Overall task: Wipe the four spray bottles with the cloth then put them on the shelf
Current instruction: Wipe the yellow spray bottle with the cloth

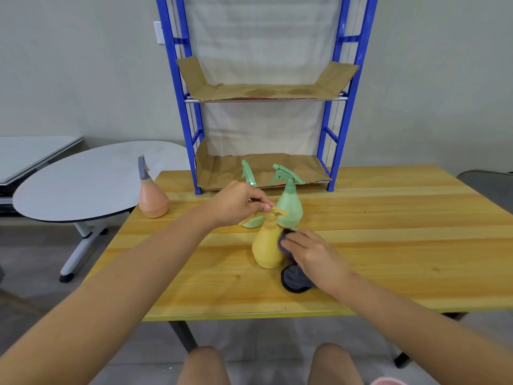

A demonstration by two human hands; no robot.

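Upright on the glossy wooden bench (388, 245), a pear-shaped yellow plastic spray bottle (267, 250): left hand (236, 202) grip pinches its trigger; right hand (313, 252) presses dark soft cloth (295, 277) against it.

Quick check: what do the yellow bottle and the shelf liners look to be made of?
Yellow bottle: likely matte plastic, given its even opaque colour, moulded trigger and lack of glare. Shelf liners: corrugated cardboard, brown, with folded-up flaps and a fluted cut edge; the upper one looks stained.
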